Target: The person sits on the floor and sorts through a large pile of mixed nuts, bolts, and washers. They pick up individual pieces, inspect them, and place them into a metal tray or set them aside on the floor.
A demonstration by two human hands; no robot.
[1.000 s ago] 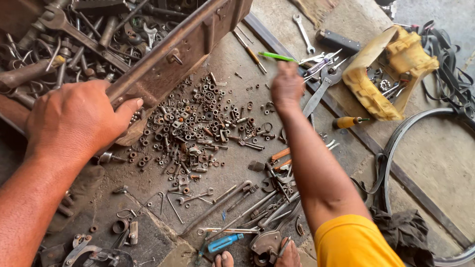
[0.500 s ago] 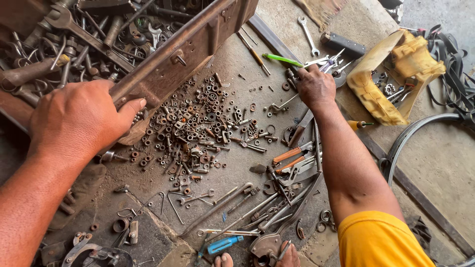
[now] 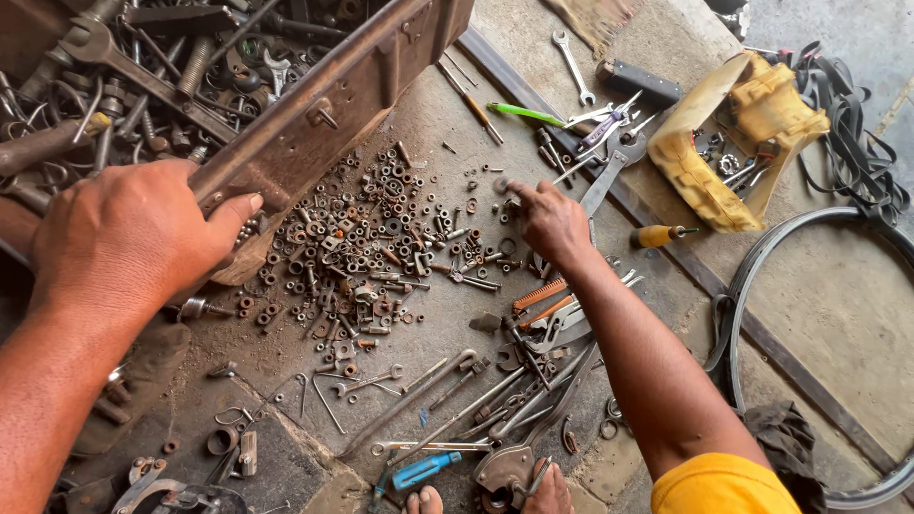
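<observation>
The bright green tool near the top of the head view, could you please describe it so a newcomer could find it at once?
Start at the rusty metal toolbox tilted under the left hand. Look right across the concrete to the cluster of spanners beyond the right hand. The slim green tool lies at its left edge, the only bright green thing among grey and rusty metal.

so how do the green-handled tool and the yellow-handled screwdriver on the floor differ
The green-handled tool lies up near the tilted rusty toolbox, with a slim, bright green handle. The yellow-handled screwdriver lies lower, beside the right hand, with a stubbier, orange-yellow handle. Both rest flat on the concrete, untouched by either hand.
</observation>
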